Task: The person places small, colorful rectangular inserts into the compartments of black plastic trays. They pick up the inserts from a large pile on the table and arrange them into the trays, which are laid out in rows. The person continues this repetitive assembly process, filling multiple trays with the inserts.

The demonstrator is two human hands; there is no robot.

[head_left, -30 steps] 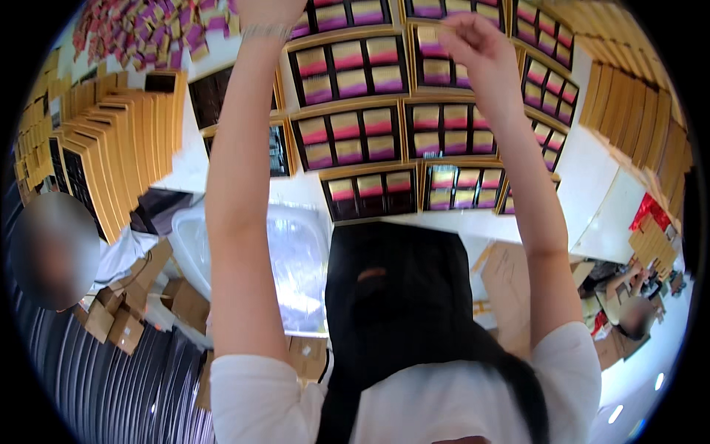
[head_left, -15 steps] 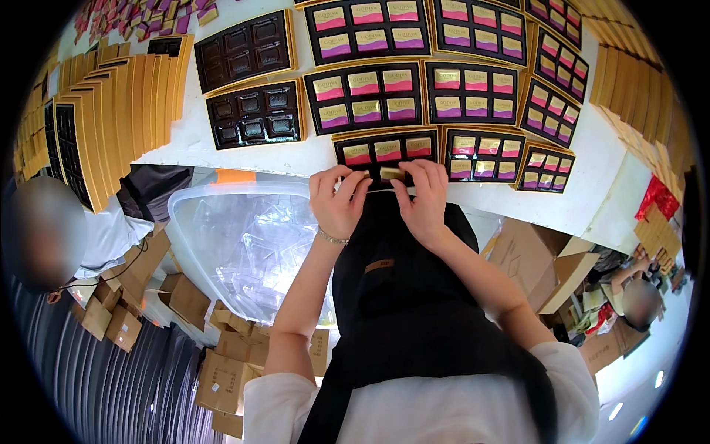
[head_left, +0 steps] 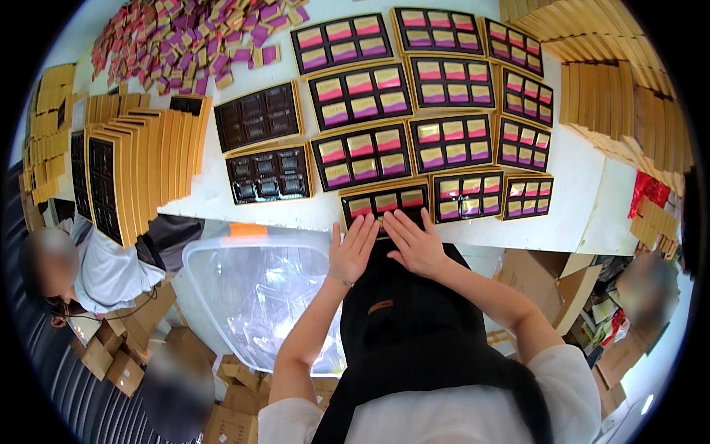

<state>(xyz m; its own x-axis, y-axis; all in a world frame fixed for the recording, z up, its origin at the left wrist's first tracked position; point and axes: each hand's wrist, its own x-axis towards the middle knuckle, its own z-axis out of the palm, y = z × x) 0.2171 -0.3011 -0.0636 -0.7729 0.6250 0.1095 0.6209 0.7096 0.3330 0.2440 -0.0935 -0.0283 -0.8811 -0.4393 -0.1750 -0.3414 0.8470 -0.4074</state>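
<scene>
My left hand and my right hand lie side by side at the table's near edge. Their fingers are stretched out flat over the lower row of a gold-edged chocolate box. Three gold-and-pink wrapped chocolates show in its upper row; my fingers hide most of the row below. Just right of it sits a filled box with pink and purple pieces. Behind stands another filled box, among several like it. To the left, two boxes hold dark trays with bare compartments.
Loose wrapped chocolates are heaped at the far left. Gold box stacks stand on the left, more on the right. Below the table edge are a clear plastic bin and a cardboard carton. Other people are nearby.
My fingers were bent, pinching small gold-wrapped pieces at the box's lower row; now both hands lie flat over it. The view has shifted, showing more of the chocolate heap and the table's far side.
</scene>
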